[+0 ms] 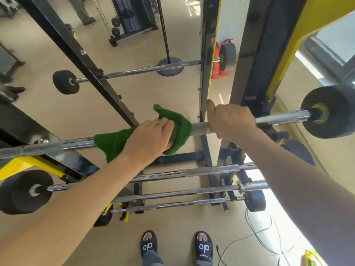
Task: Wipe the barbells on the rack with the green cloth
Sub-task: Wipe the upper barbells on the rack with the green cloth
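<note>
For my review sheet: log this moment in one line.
left hand presses green cloth on top barbell | right hand grips bar

top barbell (80, 145) lies across the rack (107, 93) | cloth (115, 141) draped on it at mid-bar; left hand (149, 139) on the cloth; right hand (230, 121) on the bar just right of it | three lower barbells (192, 192) beneath, nearer the feet (176, 244) | another barbell (134, 71) behind

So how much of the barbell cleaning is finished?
Nothing clearly looks finished. Right now the left hand presses the green cloth around the top barbell, while the right hand steadies it. The lower barbells sit untouched.
</note>
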`<action>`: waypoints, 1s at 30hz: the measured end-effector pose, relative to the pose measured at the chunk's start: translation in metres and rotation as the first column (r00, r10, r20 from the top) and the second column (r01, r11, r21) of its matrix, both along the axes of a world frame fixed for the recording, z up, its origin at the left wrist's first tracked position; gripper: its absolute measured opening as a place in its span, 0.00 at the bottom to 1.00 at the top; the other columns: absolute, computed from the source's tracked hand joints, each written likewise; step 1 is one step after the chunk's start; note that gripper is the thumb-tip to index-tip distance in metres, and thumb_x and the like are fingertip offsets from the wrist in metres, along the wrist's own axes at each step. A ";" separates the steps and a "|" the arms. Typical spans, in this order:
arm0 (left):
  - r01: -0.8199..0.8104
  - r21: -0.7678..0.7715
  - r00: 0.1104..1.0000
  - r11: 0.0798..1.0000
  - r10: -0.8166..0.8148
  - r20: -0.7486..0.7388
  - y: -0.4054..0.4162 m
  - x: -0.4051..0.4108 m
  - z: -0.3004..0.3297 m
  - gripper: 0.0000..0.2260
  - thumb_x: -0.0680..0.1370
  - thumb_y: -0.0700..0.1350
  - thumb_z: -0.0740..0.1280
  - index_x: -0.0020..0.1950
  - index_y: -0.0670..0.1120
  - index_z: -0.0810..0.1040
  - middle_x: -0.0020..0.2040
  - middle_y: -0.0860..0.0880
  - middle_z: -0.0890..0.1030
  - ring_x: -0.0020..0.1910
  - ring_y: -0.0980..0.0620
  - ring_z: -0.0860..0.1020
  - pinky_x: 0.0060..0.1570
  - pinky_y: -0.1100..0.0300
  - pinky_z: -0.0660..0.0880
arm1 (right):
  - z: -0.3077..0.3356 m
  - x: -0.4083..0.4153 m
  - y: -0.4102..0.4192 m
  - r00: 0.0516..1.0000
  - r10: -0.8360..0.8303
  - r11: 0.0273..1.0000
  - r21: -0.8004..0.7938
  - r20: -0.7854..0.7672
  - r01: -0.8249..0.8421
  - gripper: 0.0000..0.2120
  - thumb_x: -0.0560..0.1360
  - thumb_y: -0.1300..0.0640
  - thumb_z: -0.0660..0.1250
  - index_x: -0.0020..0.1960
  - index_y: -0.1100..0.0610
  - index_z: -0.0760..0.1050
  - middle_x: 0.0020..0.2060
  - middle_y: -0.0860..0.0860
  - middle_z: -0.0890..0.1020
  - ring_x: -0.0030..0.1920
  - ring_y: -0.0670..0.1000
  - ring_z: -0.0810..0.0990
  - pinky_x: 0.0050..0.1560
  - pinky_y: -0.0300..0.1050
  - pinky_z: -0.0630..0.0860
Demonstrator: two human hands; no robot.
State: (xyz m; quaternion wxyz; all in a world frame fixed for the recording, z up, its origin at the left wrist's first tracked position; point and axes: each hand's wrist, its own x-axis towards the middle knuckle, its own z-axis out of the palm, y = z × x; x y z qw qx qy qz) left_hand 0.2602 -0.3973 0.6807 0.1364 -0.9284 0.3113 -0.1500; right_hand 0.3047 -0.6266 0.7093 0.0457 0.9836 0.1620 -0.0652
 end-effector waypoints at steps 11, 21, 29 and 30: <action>0.012 -0.086 0.969 0.996 -0.033 -0.244 -0.041 0.024 0.014 0.23 0.81 0.64 0.49 0.55 0.46 0.69 0.35 0.53 0.73 0.30 0.48 0.75 0.30 0.54 0.72 | -0.014 0.006 -0.001 0.998 -0.011 0.996 0.088 0.059 0.005 0.30 0.79 0.63 0.55 0.79 0.56 0.49 0.42 0.52 0.83 0.46 0.59 0.80 0.42 0.49 0.72; -0.511 -0.130 0.457 0.850 0.140 -0.878 -0.066 0.062 0.034 0.27 0.84 0.60 0.48 0.49 0.44 0.79 0.46 0.45 0.80 0.44 0.50 0.78 0.51 0.54 0.71 | -0.009 0.001 0.002 0.995 -0.034 0.998 0.061 0.093 0.029 0.29 0.80 0.61 0.53 0.79 0.56 0.49 0.34 0.50 0.72 0.38 0.59 0.73 0.41 0.50 0.69; -0.480 -0.269 0.805 0.835 0.296 -0.515 -0.079 0.028 0.021 0.24 0.85 0.57 0.44 0.41 0.47 0.72 0.35 0.48 0.76 0.32 0.49 0.74 0.37 0.55 0.68 | -0.003 -0.001 0.000 0.997 -0.036 0.996 0.080 0.063 0.031 0.29 0.81 0.60 0.52 0.80 0.55 0.48 0.33 0.50 0.67 0.37 0.58 0.72 0.39 0.50 0.68; -0.414 -0.283 0.895 0.865 0.330 -0.301 -0.080 0.011 0.011 0.22 0.85 0.56 0.45 0.44 0.47 0.73 0.35 0.49 0.76 0.32 0.49 0.74 0.36 0.55 0.68 | -0.003 -0.002 0.000 0.997 -0.036 0.996 0.083 0.064 0.031 0.30 0.80 0.60 0.53 0.79 0.56 0.47 0.33 0.51 0.67 0.37 0.58 0.72 0.37 0.50 0.67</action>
